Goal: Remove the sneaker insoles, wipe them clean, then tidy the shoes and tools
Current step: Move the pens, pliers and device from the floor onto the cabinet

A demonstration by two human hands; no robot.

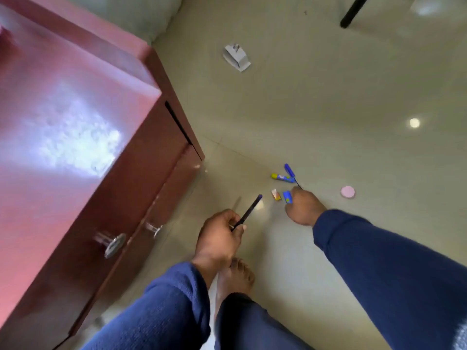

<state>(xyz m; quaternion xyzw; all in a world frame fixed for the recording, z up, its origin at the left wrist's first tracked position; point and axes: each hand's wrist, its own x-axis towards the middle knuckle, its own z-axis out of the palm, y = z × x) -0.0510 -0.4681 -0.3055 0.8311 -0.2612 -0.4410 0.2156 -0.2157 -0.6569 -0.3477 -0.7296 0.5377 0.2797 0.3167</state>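
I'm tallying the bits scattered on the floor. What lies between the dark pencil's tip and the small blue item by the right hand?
In the head view, a small pink-and-orange eraser-like block lies on the floor between the pencil and the blue item.

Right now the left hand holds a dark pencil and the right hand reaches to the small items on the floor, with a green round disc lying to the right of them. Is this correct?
Not quite: the round disc is pink, not green, as the head view shows. The rest holds: the left hand holds a dark pencil and the right hand reaches to the small items on the floor.

no legible text; print on blue tube (283, 177) blurred
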